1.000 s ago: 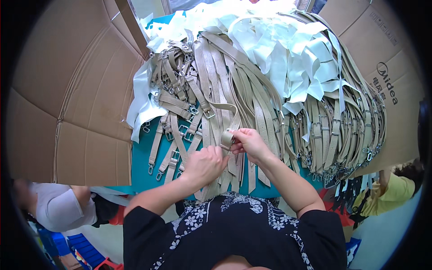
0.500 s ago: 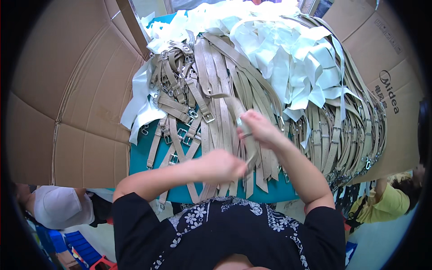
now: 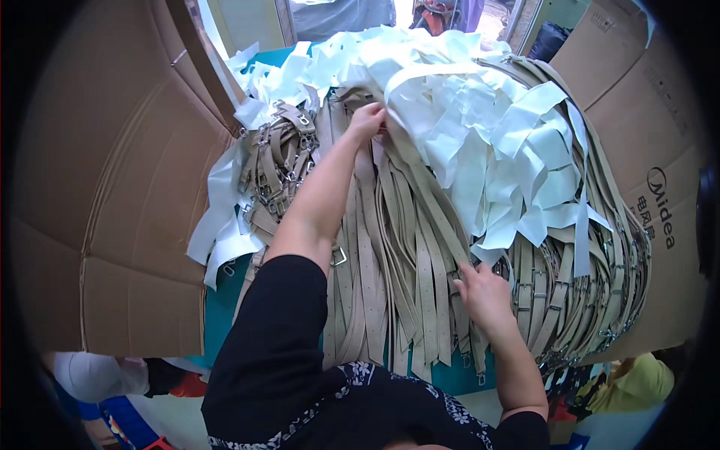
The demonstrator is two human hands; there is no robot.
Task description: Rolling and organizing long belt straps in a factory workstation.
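Flat beige leather-look strap (image 3: 430, 196), probably supple, best end-held; left hand (image 3: 368, 121) clamps it beside white papery sheets (image 3: 480, 142), right hand's (image 3: 486, 298) grip unclear.

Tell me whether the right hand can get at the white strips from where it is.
Probably yes: the right hand is at the beige straps, close below the lower edge of the white strips, and nothing seems to block the way.
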